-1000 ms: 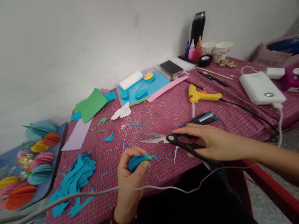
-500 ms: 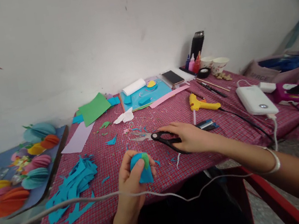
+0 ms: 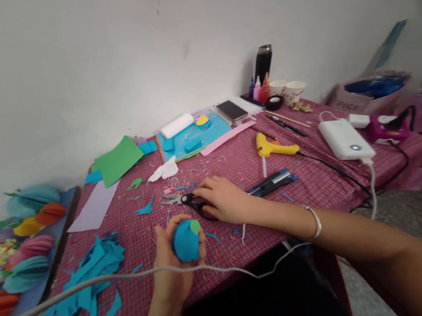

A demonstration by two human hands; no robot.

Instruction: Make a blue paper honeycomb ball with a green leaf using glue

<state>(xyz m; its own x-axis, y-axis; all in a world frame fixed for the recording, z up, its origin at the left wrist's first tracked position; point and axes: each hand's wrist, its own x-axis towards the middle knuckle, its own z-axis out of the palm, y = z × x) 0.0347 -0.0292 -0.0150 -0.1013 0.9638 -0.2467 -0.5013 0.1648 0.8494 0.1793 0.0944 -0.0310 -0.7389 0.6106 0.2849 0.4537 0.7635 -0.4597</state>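
My left hand (image 3: 171, 260) holds a rounded piece of layered blue paper (image 3: 185, 241) with a small green bit at its top right. The fingers curl behind the paper, and the thumb stands up at its left side. Just beyond it, my right hand (image 3: 223, 198) is closed over the black handles of a pair of scissors (image 3: 186, 198). Their blades point left, low over the tablecloth among paper scraps, and the fingers partly cover the handles. A blue paper offcut (image 3: 146, 207) lies left of the blades.
Blue paper strips (image 3: 89, 284) are heaped at the left. A yellow glue gun (image 3: 275, 146), a blue-black stapler-like tool (image 3: 273, 183) and a white power bank (image 3: 346, 139) lie to the right. A pale cable (image 3: 228, 269) crosses in front of my left wrist. Folded paper fruits (image 3: 33, 247) rest on a blue board.
The blue paper in my left hand has turned, showing its rounded face. My right hand has moved left with the scissors, whose blades are less spread. The view has shifted slightly.
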